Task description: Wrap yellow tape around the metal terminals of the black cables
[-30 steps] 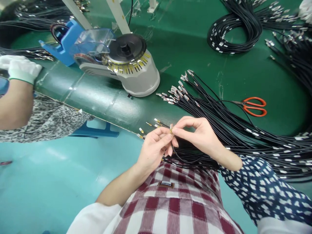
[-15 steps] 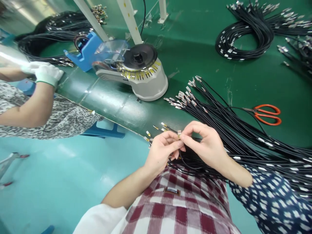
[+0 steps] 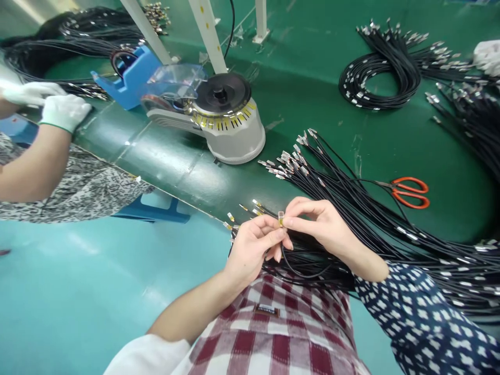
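Observation:
In front of my apron both hands meet at the end of a black cable (image 3: 288, 263). A small silvery rectangular tip (image 3: 280, 214) with a yellow band below it sticks up between my fingertips. My left hand (image 3: 260, 239) pinches the cable just under the tip. My right hand (image 3: 318, 224) has thumb and forefinger closed on the tip's right side. Below and behind the hands lie more black cables, some with yellow-banded ends (image 3: 255, 211). To the right spreads a bundle of black cables (image 3: 344, 208) with pale tips.
Orange-handled scissors (image 3: 410, 191) lie right of the bundle. A round tape dispenser (image 3: 238, 138) and a blue tape holder (image 3: 142, 73) stand beyond my hands. Coiled cables (image 3: 380, 78) sit at the back right. At left, a co-worker's gloved hands (image 3: 64, 112) rest over the table edge.
The whole view has shifted, so most things appear further left. Both hands still pinch the cable end; its silvery tip and yellow band show more clearly. A white object has entered at far right.

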`<state>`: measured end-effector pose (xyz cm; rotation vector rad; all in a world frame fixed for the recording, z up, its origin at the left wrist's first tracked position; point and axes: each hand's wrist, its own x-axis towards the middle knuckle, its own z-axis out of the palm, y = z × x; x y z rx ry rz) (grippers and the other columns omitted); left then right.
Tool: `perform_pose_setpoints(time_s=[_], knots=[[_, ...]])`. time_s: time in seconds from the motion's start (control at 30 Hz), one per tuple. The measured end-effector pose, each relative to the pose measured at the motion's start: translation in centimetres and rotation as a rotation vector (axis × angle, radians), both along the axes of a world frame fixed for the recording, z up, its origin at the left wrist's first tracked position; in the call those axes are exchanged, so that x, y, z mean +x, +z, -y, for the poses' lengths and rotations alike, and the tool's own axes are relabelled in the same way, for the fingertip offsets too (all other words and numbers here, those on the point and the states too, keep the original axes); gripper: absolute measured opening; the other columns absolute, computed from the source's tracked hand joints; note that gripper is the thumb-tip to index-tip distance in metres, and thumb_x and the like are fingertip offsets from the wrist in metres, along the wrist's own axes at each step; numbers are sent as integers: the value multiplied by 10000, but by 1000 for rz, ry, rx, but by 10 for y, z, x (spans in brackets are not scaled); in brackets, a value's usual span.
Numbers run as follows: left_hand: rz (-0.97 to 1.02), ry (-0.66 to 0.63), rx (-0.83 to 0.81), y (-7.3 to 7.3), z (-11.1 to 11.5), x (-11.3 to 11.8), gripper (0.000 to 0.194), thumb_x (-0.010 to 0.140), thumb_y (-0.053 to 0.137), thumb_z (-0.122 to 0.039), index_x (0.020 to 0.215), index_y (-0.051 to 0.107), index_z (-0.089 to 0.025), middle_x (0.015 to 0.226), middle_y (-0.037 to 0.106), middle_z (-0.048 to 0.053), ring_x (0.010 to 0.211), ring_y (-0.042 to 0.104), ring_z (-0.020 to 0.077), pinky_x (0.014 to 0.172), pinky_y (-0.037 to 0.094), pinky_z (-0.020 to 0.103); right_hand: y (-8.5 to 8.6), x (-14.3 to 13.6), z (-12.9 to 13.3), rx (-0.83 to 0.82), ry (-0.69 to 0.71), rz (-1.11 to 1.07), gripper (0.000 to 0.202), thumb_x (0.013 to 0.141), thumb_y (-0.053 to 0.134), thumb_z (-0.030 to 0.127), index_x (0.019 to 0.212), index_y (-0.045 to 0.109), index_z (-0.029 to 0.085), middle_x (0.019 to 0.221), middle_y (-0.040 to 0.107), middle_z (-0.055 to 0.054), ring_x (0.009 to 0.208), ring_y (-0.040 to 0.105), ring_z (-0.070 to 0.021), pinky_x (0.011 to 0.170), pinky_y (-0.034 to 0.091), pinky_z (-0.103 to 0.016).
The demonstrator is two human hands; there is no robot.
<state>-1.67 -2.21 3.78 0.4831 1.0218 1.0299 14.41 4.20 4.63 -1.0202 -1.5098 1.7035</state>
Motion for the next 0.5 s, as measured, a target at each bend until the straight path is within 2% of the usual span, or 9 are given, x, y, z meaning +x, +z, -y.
perform_pose_setpoints(time_s=[0.23,0.4,0.5], knots=[[28,-8,45,-2,3,2,257,769,774,-314,740,595,-131,621,714,50,384,532,64,396,306,159,-7,-1,-7,-233,102,-123,142,709,824,314,716,749,194,764,683,8,676,606,-107,687,479,-260],[85,-76,72,-4,5,-1,222,801,753,-307,760,632,-126,640,721,59,397,554,69,403,355,157,-3,4,-19,-219,241,-89,135,711,814,293,713,737,183,749,665,17,689,599,-109,696,477,-254],[154,-130,63,-8,4,-4,220,809,749,-319,784,659,-120,640,715,55,401,559,73,417,411,162,5,5,-22,-106,320,-15,130,775,756,292,718,717,181,779,664,8,728,607,-125,752,481,-277]])
